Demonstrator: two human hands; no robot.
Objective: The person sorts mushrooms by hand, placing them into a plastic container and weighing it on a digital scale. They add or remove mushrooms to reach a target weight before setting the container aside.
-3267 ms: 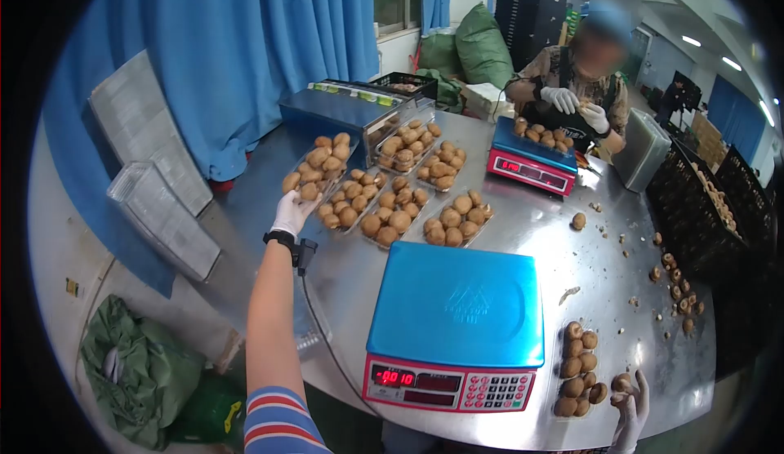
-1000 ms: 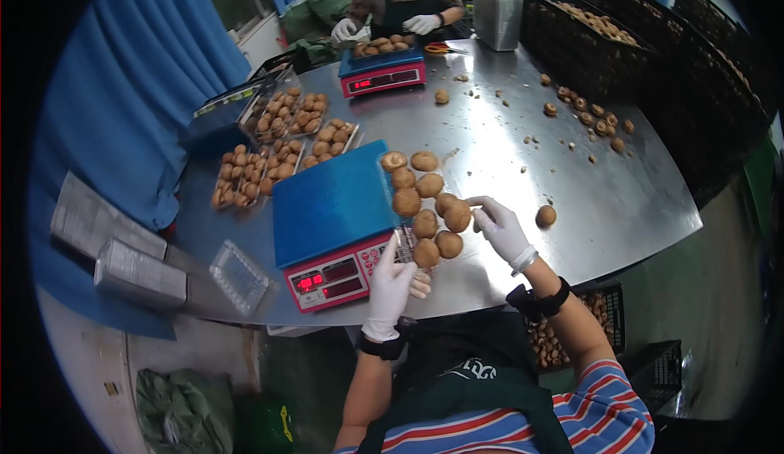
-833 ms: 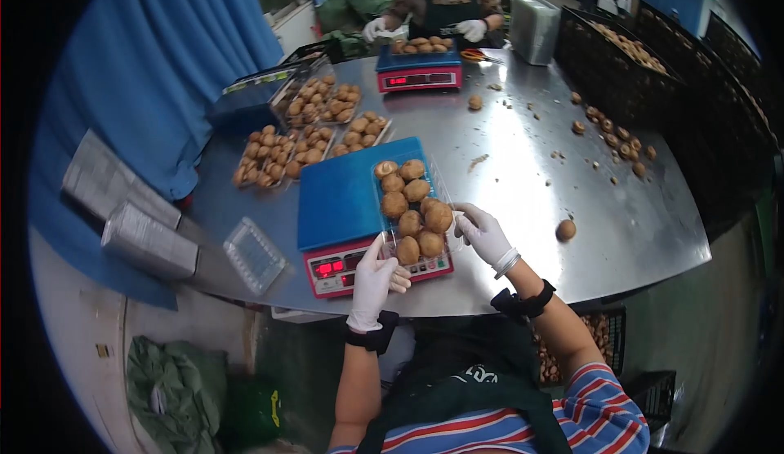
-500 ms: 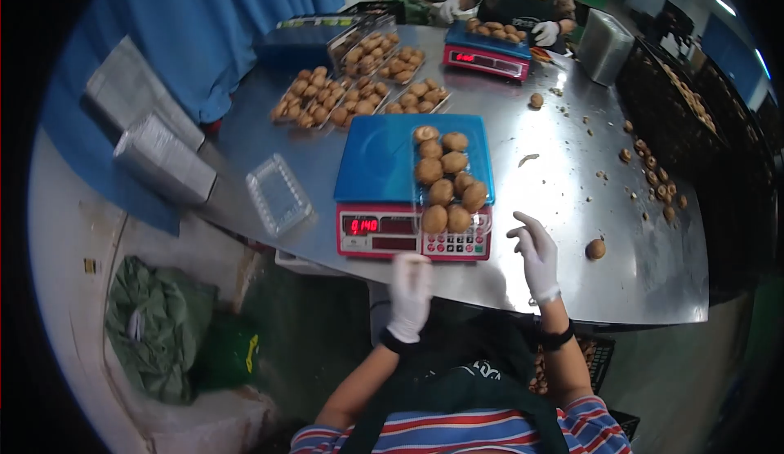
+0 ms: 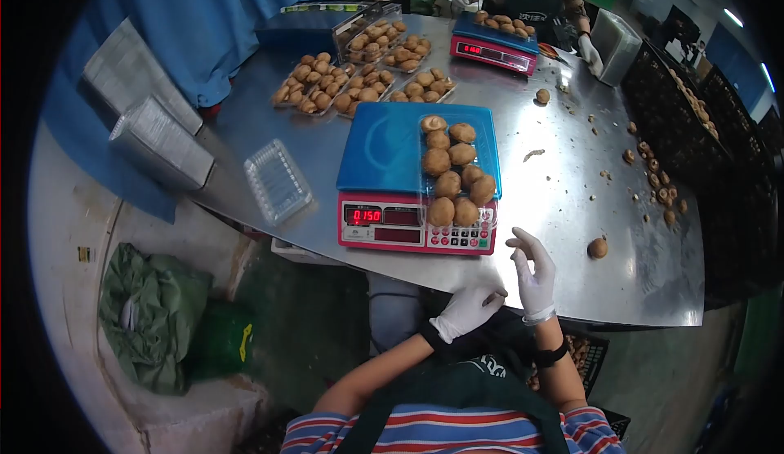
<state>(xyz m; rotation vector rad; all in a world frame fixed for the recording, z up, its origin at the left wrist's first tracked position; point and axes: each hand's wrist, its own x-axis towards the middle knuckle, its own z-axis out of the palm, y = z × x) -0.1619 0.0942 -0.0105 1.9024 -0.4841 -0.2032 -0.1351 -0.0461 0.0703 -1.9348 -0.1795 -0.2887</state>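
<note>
A digital scale (image 5: 380, 148) with a blue pan and red body reads 0.150. On the right side of its pan lies a clear plastic tray (image 5: 426, 178) of brown mushrooms (image 5: 437, 162), reaching over the keypad. My right hand (image 5: 536, 278), white-gloved, is beside the scale's lower right corner, fingers apart and holding nothing visible. In front of the table edge is my left hand (image 5: 468, 311), also gloved. Its fingers are curled together near my right wrist, and whatever they may hold is hidden. An unfilled clear tray (image 5: 278, 183) rests left of the scale.
Filled mushroom trays (image 5: 331, 86) stand behind the scale. Stacked clear trays (image 5: 163, 144) are at left. A single mushroom (image 5: 598, 247) and scattered mushrooms (image 5: 660, 180) lie at right, beside black crates (image 5: 682, 131). Across the table, a person works at a second scale (image 5: 494, 52).
My left hand has moved right, from before the scale to near my right hand. The reading has gone from 0.140 to 0.150. The co-worker's hand has shifted toward the stacked trays.
</note>
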